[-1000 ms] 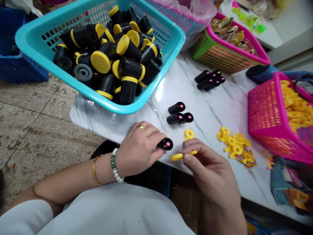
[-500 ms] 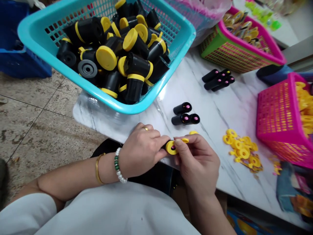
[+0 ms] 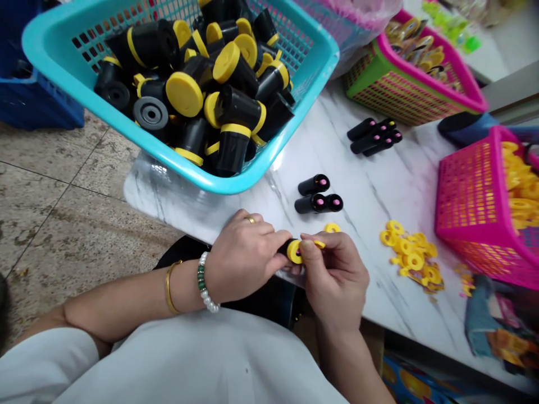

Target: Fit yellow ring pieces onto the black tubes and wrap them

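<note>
Closed around a small black tube (image 3: 286, 247), my left hand (image 3: 246, 261) holds it low at the table's front edge. My right hand (image 3: 337, 275) pinches a yellow ring cap (image 3: 293, 252) against the tube's end, thumb pressing on its face. A small yellow tab sticks out between the right thumb and fingers. Through the ring's hole a bit of pink shows. Just beyond the right fingers a loose yellow ring (image 3: 332, 228) lies on the table. Three black tubes with pink centres (image 3: 314, 184) lie a little farther off. Fingers hide most of the held tube.
A turquoise basket (image 3: 242, 182) of black canisters with yellow lids stands at the left back. Several black tubes (image 3: 370, 137) lie farther back. Yellow rings (image 3: 410, 252) are piled right, near a pink basket (image 3: 467, 196). A green-and-pink basket (image 3: 379, 90) stands behind.
My right hand has shifted slightly left and closed in on the tube's end, its thumb over the yellow ring. My left hand has stayed nearly still. The view has moved a little.
</note>
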Demonstrator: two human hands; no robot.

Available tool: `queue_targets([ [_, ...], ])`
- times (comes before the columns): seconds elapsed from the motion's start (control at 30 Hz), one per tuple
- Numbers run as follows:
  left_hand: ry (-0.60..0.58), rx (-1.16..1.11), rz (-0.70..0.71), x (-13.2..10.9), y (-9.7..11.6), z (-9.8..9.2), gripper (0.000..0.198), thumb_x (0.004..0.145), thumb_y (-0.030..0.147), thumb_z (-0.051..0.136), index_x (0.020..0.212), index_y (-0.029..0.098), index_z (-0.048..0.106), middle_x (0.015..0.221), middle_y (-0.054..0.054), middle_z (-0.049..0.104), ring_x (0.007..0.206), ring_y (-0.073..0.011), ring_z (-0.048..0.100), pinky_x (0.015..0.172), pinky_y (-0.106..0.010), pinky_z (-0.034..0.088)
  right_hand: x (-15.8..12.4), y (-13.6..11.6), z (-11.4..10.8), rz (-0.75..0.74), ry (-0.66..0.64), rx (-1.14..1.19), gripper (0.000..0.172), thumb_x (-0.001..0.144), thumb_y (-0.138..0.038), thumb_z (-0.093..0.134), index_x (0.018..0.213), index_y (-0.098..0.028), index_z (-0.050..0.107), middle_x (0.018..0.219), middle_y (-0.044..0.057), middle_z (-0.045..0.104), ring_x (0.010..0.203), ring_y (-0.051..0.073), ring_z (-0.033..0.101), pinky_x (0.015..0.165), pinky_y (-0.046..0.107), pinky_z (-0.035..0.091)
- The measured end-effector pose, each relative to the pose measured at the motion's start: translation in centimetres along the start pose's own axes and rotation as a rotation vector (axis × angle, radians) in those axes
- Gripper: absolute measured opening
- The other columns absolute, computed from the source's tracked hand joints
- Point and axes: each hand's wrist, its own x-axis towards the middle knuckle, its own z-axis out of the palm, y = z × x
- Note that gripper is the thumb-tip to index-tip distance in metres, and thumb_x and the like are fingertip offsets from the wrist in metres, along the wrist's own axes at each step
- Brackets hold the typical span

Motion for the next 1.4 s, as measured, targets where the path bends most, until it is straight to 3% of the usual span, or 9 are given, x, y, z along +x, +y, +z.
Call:
queue_targets([
  [0.13, -0.004, 0.037, 0.038, 0.0, 0.0, -0.2, 0.018, 0.093, 0.034, 0.061, 0.093, 0.017, 0.068, 0.07, 0.0, 0.065, 0.074, -0.0192, 0.057, 0.074, -0.035, 0.034, 0.0, 0.2, -0.4, 0.11, -0.037, 0.042, 0.018, 0.088, -0.035, 0.07, 0.082, -0.022, 0.058, 0.065, -0.005, 0.062, 0.04, 0.008, 0.051, 0.037, 0.021, 0.046],
  [0.33, 0.008, 0.064, 0.039, 0.0, -0.1, 0.0, 0.017, 0.091, 0.035, 0.063, 0.089, 0.019, 0.068, 0.067, 0.001, 0.064, 0.073, -0.0183, 0.057, 0.072, -0.034, 0.034, 0.2, 0.3, -0.8, -0.132, 0.04, -0.14, 0.011, 0.087, -0.027, 0.072, 0.082, -0.02, 0.065, 0.076, -0.001, 0.067, 0.063, 0.011, 0.062, 0.058, 0.022, 0.053],
  [0.63, 0.01, 0.057, 0.033, 0.0, 0.0, -0.1, 0.017, 0.093, 0.032, 0.059, 0.085, 0.018, 0.066, 0.067, 0.001, 0.064, 0.073, -0.0184, 0.059, 0.074, -0.034, 0.036, 0.4, -0.1, -0.2, 0.015, -0.048, -0.027, 0.017, 0.089, -0.031, 0.068, 0.08, -0.022, 0.057, 0.066, -0.004, 0.062, 0.045, 0.009, 0.054, 0.04, 0.02, 0.047],
  [0.73, -0.076, -0.003, -0.013, 0.3, 0.4, -1.0, 0.014, 0.091, 0.028, 0.058, 0.088, 0.017, 0.067, 0.07, -0.001, 0.067, 0.074, -0.0194, 0.061, 0.076, -0.035, 0.04, 0.3, -0.2, -0.1, -0.011, -0.041, -0.049, 0.017, 0.09, -0.032, 0.066, 0.08, -0.022, 0.056, 0.068, -0.004, 0.063, 0.046, 0.009, 0.054, 0.04, 0.02, 0.047],
  [0.93, -0.382, -0.349, -0.226, 1.6, 1.5, -3.0, 0.025, 0.095, 0.03, 0.055, 0.113, 0.017, 0.067, 0.088, -0.003, 0.075, 0.073, -0.0158, 0.065, 0.067, -0.026, 0.045, 0.0, 0.1, 0.1, -0.126, 0.008, -0.164, 0.011, 0.091, -0.029, 0.065, 0.084, -0.022, 0.06, 0.075, -0.002, 0.068, 0.061, 0.01, 0.061, 0.056, 0.021, 0.051],
  [1.03, -0.387, -0.406, -0.252, 2.2, 1.4, -3.2, 0.019, 0.094, 0.022, 0.055, 0.104, 0.017, 0.071, 0.073, 0.001, 0.071, 0.062, -0.0118, 0.063, 0.059, -0.022, 0.042, -0.3, 0.2, 0.5, -0.159, 0.076, -0.254, 0.012, 0.093, -0.03, 0.062, 0.084, -0.022, 0.06, 0.073, -0.002, 0.065, 0.06, 0.01, 0.059, 0.056, 0.021, 0.049],
  [1.13, -0.498, -0.573, -0.365, 2.5, 1.0, -3.2, 0.023, 0.095, 0.028, 0.052, 0.096, 0.015, 0.071, 0.055, 0.005, 0.062, 0.042, -0.0078, 0.056, 0.048, -0.018, 0.04, -0.4, 0.1, 0.8, -0.16, 0.074, -0.287, 0.016, 0.095, -0.033, 0.059, 0.083, -0.022, 0.058, 0.068, -0.002, 0.062, 0.056, 0.01, 0.056, 0.054, 0.022, 0.047],
  [1.27, -0.569, -0.767, -0.475, 2.9, 0.6, -3.3, 0.033, 0.097, 0.033, 0.043, 0.088, 0.013, 0.068, 0.073, -0.001, 0.071, 0.036, -0.005, 0.056, 0.043, -0.016, 0.042, 0.1, -0.1, 0.0, 0.053, -0.071, -0.137, 0.026, 0.094, -0.046, 0.056, 0.085, -0.022, 0.055, 0.058, -0.005, 0.055, 0.043, 0.01, 0.048, 0.042, 0.022, 0.041],
  [1.4, -0.568, -0.821, -0.515, 3.0, 0.6, -3.3, 0.032, 0.097, 0.029, 0.045, 0.078, 0.012, 0.064, 0.069, -0.001, 0.07, 0.036, -0.0042, 0.055, 0.043, -0.014, 0.04, 0.9, -0.9, -1.5, 0.289, -0.347, 0.125, 0.033, 0.09, -0.053, 0.061, 0.097, -0.022, 0.055, 0.069, -0.001, 0.064, 0.056, 0.014, 0.062, 0.047, 0.024, 0.051],
])
